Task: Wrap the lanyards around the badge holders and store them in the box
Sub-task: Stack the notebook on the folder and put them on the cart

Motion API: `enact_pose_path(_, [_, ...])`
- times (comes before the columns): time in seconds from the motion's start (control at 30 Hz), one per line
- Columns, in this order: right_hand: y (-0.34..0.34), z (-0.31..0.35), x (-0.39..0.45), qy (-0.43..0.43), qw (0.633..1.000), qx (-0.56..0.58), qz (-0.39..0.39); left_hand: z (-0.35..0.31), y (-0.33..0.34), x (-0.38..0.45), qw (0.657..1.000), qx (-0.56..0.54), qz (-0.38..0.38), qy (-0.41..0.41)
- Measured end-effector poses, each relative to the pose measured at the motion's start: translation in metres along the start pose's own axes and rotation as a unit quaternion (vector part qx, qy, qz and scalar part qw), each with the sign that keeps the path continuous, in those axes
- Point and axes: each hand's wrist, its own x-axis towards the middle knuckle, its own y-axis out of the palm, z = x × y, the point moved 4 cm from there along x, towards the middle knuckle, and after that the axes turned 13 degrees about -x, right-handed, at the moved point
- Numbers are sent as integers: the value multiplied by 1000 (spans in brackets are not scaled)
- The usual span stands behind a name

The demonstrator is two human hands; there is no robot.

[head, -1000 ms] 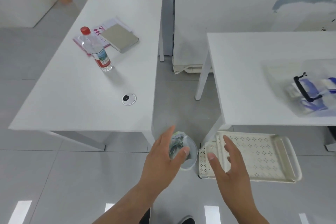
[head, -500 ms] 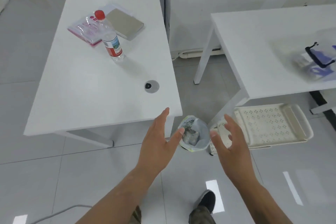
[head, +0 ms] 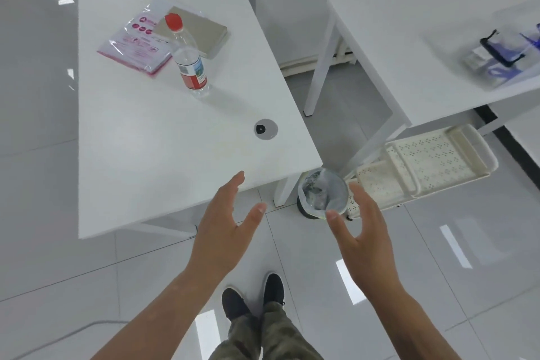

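- The clear plastic storage box (head: 496, 52), blurred, sits at about two o'clock on the white table on the right (head: 409, 47); blue lanyards and badge holders (head: 502, 50) lie inside it, their details too smeared to tell.
- The left hand (head: 225, 231) hangs in the air at six o'clock, fingers straight and spread, holding nothing.
- The right hand (head: 362, 237) hangs beside it at five o'clock, fingers relaxed and apart, holding nothing.
- Both hands are well apart from the box.
- A small lined waste bin (head: 321, 194) stands on the floor just beyond the right fingertips.
- A cream perforated plastic tray (head: 420, 166) lies on the floor beside the bin, at four o'clock.
- The long white table on the left (head: 160, 114) bears a clear water bottle with a red cap (head: 188, 61), standing upright at eleven o'clock.
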Motion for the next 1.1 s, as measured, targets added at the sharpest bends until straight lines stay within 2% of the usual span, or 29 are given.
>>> enact_pose_path(0.2, [19,34,12,-32,999,-25,25,8,-43,6,999,5,-40,-16])
enact_pose_path(0.4, [50,77,9,-50,998,-40,22,25,-94,14,999,4,-44,-15])
enact_pose_path(0.53, [85,106,-9,-28,999,-38,4,46,-139,19,1000,-5,-23,-13])
enact_pose_path(0.87, [201,251,-71,21,998,-33,-44,98,-332,29,998,43,44,24])
enact_pose_path(0.97, [223,281,-81,22,998,-28,-49,100,-360,40,996,56,57,41])
enact_pose_path(1.1, [236,299,-81,36,998,-21,-55,99,-365,53,994,62,82,42])
